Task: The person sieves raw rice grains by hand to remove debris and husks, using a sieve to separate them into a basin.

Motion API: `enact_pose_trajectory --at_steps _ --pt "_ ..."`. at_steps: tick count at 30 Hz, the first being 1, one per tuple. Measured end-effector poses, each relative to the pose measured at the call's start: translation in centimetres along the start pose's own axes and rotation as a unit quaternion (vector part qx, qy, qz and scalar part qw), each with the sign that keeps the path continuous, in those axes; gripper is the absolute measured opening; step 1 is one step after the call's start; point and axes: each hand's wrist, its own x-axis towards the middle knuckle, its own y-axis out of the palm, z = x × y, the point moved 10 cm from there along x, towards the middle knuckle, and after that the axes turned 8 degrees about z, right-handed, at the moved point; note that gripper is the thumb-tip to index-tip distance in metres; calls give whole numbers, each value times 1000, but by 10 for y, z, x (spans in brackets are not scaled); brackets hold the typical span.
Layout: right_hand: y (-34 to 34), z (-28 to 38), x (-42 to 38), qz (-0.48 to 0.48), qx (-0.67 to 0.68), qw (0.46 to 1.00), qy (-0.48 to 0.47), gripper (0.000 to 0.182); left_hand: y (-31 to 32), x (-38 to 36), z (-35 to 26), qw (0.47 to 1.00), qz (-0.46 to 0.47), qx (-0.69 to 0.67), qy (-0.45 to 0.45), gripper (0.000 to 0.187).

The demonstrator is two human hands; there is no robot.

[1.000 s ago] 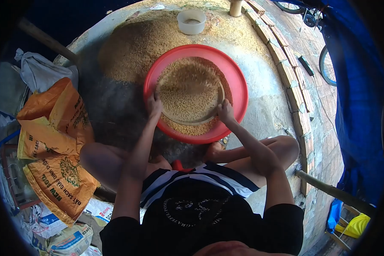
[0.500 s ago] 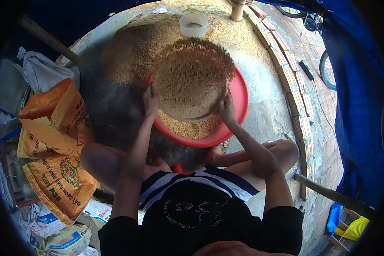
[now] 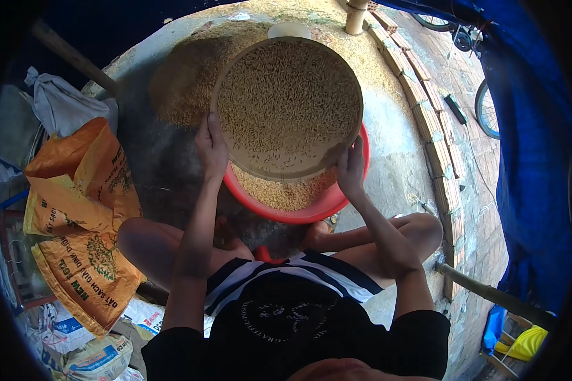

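Both of my hands grip a round, shallow winnowing tray [image 3: 292, 166] by its rim, raised over a red basin. My left hand [image 3: 212, 151] is closed on the tray's left edge, and my right hand [image 3: 351, 171] is closed on its lower right edge. Loose husked-looking grain [image 3: 286, 95] covers the far and middle part of the tray, while the near part shows mostly bare. Below, the red basin [image 3: 267, 212] stands on the floor, partly hidden by the tray. Paler grain [image 3: 285, 195] lies inside it.
Heaped grain or chaff [image 3: 184, 82] spreads on the floor at far left, with a white bowl [image 3: 289, 30] partly hidden beyond the tray. An orange sack [image 3: 89, 235] lies left. A brick row [image 3: 435, 143] and blue tarp [image 3: 534, 165] border the right.
Grain that was airborne above the tray now lies on it. The tray has risen and appears larger, covering more of the basin and the white bowl. Both hands moved with it.
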Motion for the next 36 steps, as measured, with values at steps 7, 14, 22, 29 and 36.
enact_pose_trajectory --at_steps 7,14,22,29,36 --pt "24 -136 -15 52 -97 984 138 20 14 -37 126 963 54 190 -185 38" --pt "5 -48 -1 27 -95 994 49 22 15 -16 47 985 31 116 -126 35" --pt "16 -90 1 20 -110 993 31 18 12 -18 79 998 13 52 -44 32" --pt "25 -134 -19 83 -89 978 172 17 10 -42 140 956 56 211 -196 40" --pt "-1 15 -7 13 -60 998 -6 25 2 -9 -5 1000 11 4 8 34"
